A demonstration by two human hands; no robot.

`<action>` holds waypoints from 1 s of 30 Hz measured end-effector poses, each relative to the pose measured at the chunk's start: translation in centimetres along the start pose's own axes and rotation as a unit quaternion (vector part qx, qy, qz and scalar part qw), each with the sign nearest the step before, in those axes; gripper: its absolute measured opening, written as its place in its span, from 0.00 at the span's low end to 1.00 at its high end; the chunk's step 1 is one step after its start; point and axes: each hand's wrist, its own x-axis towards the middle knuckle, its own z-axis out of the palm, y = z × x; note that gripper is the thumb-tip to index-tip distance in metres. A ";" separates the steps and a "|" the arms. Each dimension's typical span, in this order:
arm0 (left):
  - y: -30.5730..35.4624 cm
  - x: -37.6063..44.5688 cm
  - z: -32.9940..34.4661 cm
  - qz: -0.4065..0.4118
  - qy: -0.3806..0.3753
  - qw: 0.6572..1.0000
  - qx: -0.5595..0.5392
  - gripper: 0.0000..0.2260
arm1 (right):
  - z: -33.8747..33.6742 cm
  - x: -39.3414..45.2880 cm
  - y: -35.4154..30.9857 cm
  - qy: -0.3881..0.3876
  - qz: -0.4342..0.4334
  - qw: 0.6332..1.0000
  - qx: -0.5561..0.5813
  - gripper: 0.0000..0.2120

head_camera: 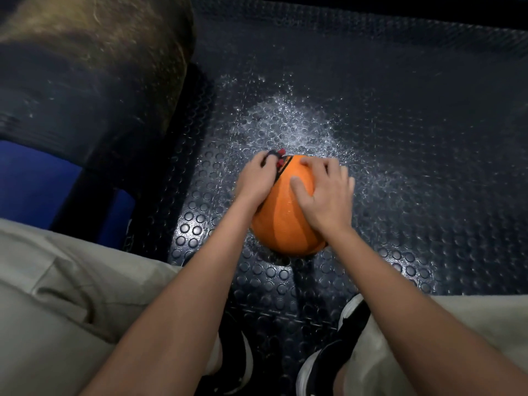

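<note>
Orange and pebbled, the rubber ball point(288, 215) is held down on the wet black studded floor mat point(414, 172) by the right hand point(325, 195), fingers spread over its right flank; a small dark, red-tipped object point(276, 156) is pinched by the left hand point(255, 180) at the ball's far left edge

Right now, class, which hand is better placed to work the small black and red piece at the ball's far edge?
Left, probably. The left hand pinches the black and red piece at the far edge of the orange ball; the right hand lies spread on the ball, seemingly steadying it on the studded floor.
</note>
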 end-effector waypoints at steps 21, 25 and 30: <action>1.9 1.1 0.8 0.089 -0.060 0.990 0.088 0.16 | 0.2 -0.8 1.1 0.004 0.105 0.992 0.065 0.25; -3.1 0.4 -0.2 -0.062 -0.067 0.992 -0.091 0.19 | -0.2 -0.9 2.5 0.010 0.096 0.991 0.098 0.24; -6.7 -2.4 1.6 -0.259 -0.085 0.915 -0.298 0.24 | -0.1 -1.1 2.8 0.025 0.130 0.985 0.109 0.24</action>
